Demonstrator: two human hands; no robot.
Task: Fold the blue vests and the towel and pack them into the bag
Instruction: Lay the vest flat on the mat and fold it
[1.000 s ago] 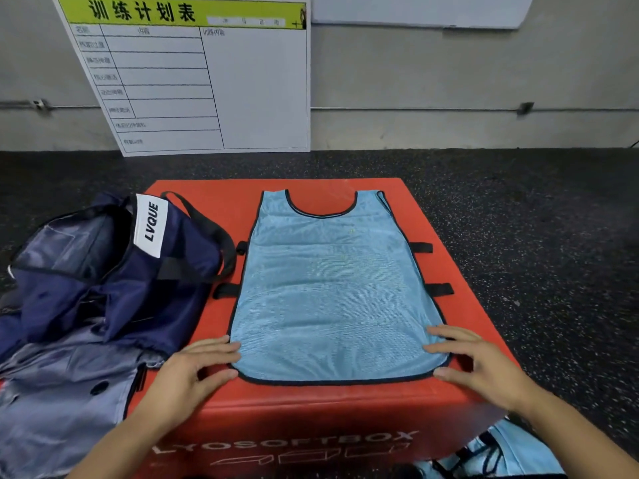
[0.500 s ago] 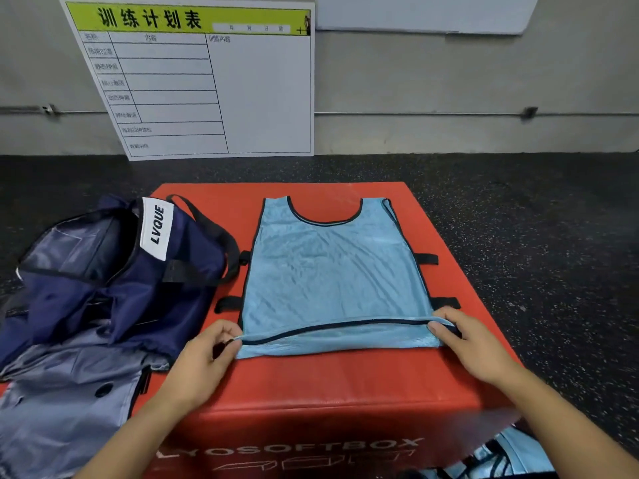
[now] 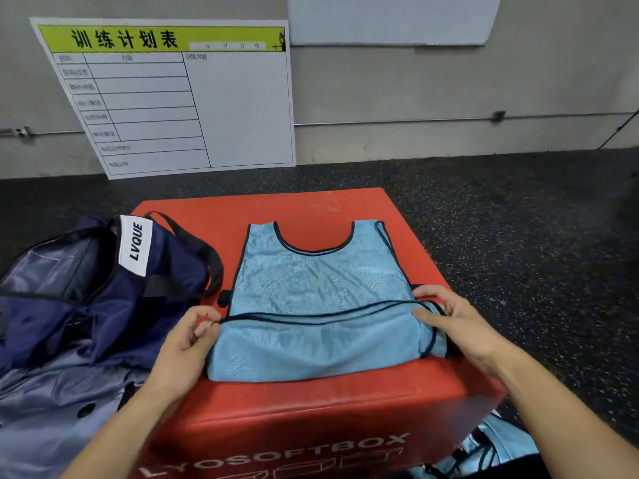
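Observation:
A light blue mesh vest (image 3: pixel 318 292) with dark trim lies on the red soft box (image 3: pixel 311 402), its bottom part folded up over its middle. My left hand (image 3: pixel 188 344) pinches the left corner of the folded hem. My right hand (image 3: pixel 460 326) pinches the right corner, thumb on top. The navy bag (image 3: pixel 86 288) with a white LVQUE label lies open at the left, partly on the box. More light blue vest fabric (image 3: pixel 494 447) shows at the bottom right below the box. No towel is in view.
A grey garment with dark buttons (image 3: pixel 45 402) lies below the bag at the left. A white schedule board (image 3: pixel 179 98) leans on the wall behind. Dark speckled floor (image 3: pixel 518 219) surrounds the box.
Both hands took the vest's bottom hem by its corners and carried it away from me, folding the lower part up over the middle. The view has dropped closer.

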